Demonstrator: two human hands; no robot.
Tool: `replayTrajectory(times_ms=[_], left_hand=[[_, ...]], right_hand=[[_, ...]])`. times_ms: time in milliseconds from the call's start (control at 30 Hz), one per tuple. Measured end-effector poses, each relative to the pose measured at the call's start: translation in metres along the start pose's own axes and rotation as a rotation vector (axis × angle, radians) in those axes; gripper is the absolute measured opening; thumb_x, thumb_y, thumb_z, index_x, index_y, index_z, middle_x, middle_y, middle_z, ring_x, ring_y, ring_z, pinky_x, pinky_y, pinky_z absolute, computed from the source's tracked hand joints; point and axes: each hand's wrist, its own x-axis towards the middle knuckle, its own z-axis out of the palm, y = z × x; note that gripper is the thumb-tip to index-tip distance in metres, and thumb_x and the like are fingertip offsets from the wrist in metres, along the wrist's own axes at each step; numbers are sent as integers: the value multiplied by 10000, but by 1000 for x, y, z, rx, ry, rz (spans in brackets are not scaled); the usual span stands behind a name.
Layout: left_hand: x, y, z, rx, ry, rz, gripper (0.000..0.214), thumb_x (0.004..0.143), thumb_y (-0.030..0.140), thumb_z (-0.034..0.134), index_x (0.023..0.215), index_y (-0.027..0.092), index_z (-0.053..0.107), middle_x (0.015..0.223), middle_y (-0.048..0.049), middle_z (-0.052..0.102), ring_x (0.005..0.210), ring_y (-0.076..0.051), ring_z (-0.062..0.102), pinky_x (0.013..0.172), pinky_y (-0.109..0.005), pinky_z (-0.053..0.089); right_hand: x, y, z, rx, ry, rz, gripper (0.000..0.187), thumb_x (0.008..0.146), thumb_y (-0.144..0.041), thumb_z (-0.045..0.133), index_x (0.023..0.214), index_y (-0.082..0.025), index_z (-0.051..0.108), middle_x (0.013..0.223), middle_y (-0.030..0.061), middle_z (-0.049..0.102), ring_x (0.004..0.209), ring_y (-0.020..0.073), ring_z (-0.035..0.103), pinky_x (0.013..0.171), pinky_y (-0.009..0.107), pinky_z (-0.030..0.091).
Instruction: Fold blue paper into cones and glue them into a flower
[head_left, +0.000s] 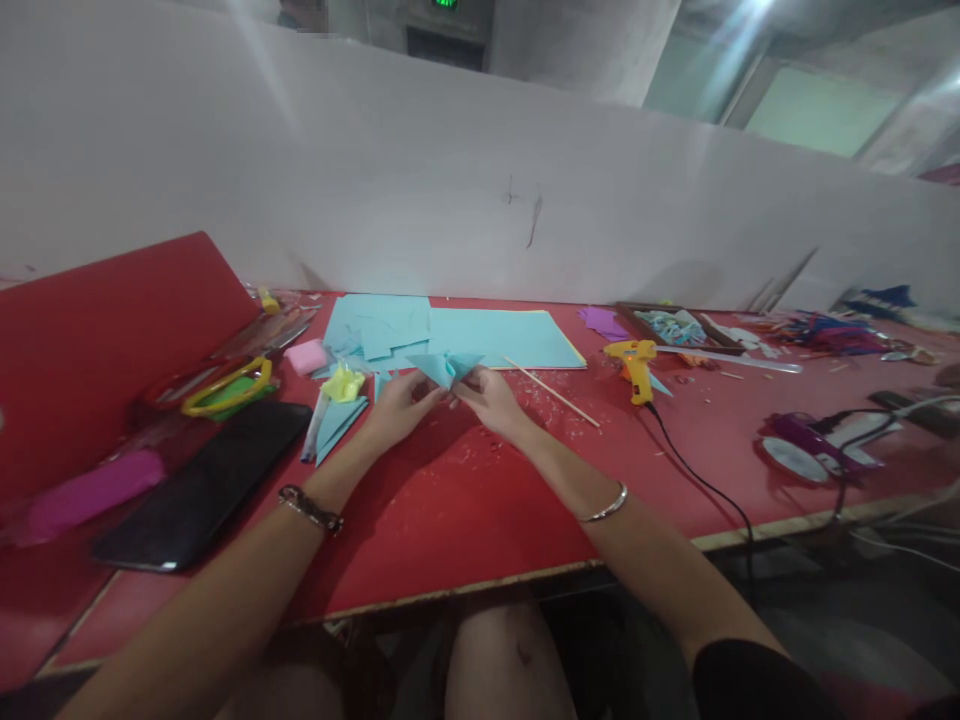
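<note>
Between both hands is a folded piece of light blue paper (pixel 448 368), with pointed flaps spreading to either side. My left hand (pixel 399 405) pinches its left part, and my right hand (pixel 491 398) grips the right part; the fingertips are partly hidden behind the paper. Behind it lie light blue paper sheets (pixel 495 335) on the red table. A thin wooden stick (pixel 555 393) rests just right of my right hand. Close to my left wrist are folded blue triangles (pixel 341 428), a pen (pixel 313 428) and a crumpled yellow piece (pixel 343 383).
On the left are a black phone (pixel 206 485), yellow-handled scissors (pixel 229 388) and a pink block (pixel 306 356). A yellow glue gun (pixel 636 370) with a black cord stands to the right, near a tray (pixel 634 322) of paper bits. A white partition (pixel 420 180) rises behind the table.
</note>
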Motion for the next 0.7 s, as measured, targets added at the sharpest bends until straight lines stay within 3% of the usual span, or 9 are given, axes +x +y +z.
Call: replayTrajectory(times_ms=[367, 533, 700], left_hand=[[-2, 6, 0, 21, 2, -66, 234, 690, 379, 452, 702, 162, 537, 623, -8, 563, 579, -136, 500, 559, -246, 382], [-5, 11, -2, 29, -41, 28, 276, 673, 426, 509, 730, 157, 532, 659, -12, 572, 591, -145, 512, 563, -255, 395], [-4, 10, -3, 56, -27, 81, 271, 720, 419, 493, 721, 159, 571, 766, -37, 630, 698, -167, 560, 666, -269, 426]], right_hand=[[-1, 3, 4, 29, 22, 8, 192, 659, -338, 605, 733, -184, 516, 676, -13, 598, 614, 118, 554, 622, 255, 443], [-1, 3, 4, -47, -12, -36, 183, 668, -318, 597, 772, -167, 582, 753, 4, 638, 740, 148, 581, 727, 279, 434], [-2, 6, 4, -58, -72, -51, 202, 650, -321, 623, 799, -185, 632, 818, 1, 654, 836, 173, 580, 777, 296, 434]])
